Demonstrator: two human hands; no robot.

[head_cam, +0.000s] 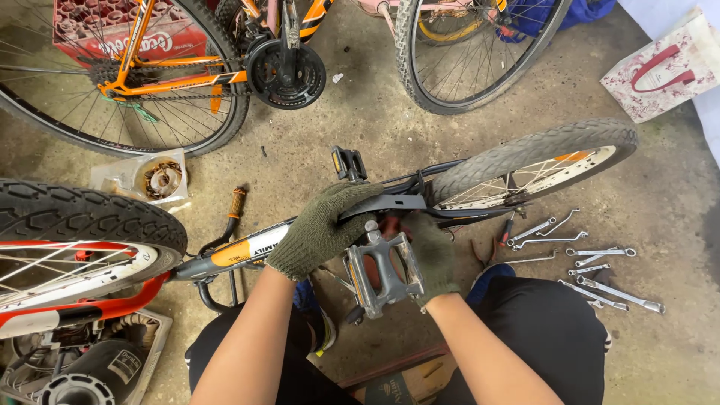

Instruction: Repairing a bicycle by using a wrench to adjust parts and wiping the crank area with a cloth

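Gloves are covering both hands as the person is sitting over an upturned small bicycle (247,251) lying across the concrete floor (375,127). Their left hand (319,229) is closing around the black frame tube beside the crank, fingers wrapped over it. Their right hand (431,255) is reaching in behind the grey pedal (384,271), fingers curled against the crank area, though whether they are pinching anything is hidden by the pedal. Off toward the right edge of the floor, a scatter of wrenches (592,262) is lying near the rear tyre (532,154). An orange bicycle (172,79) is standing at the far left, before a red crate (97,30).
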